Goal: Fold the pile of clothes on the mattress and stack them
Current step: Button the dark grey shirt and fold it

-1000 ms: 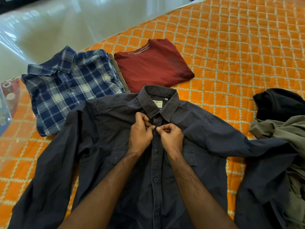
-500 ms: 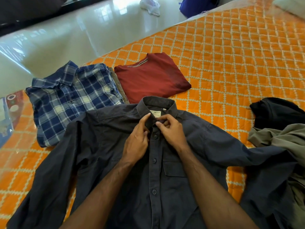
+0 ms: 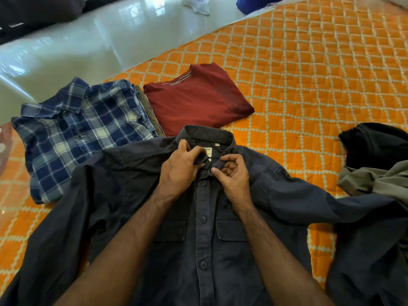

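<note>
A dark navy button-up shirt (image 3: 205,235) lies front-up on the orange quilted mattress (image 3: 309,74), sleeves spread to both sides. My left hand (image 3: 180,171) pinches the left collar tip at the top button. My right hand (image 3: 233,175) grips the right collar tip beside it. Behind the shirt lie a folded blue plaid shirt (image 3: 77,129), on top of an olive garment, and a folded maroon T-shirt (image 3: 196,100). At the right edge sits a loose pile with a black garment (image 3: 375,144) and an olive-grey one (image 3: 375,180).
A glossy white floor (image 3: 77,51) borders the mattress at the far left. A white bag (image 3: 196,4) and a blue cloth (image 3: 254,3) lie on the floor at the top. A clear plastic item (image 3: 5,144) sits at the left edge.
Both hands have moved up the placket from the upper button to the collar tips. The camera has tilted so more floor shows at the top.
</note>
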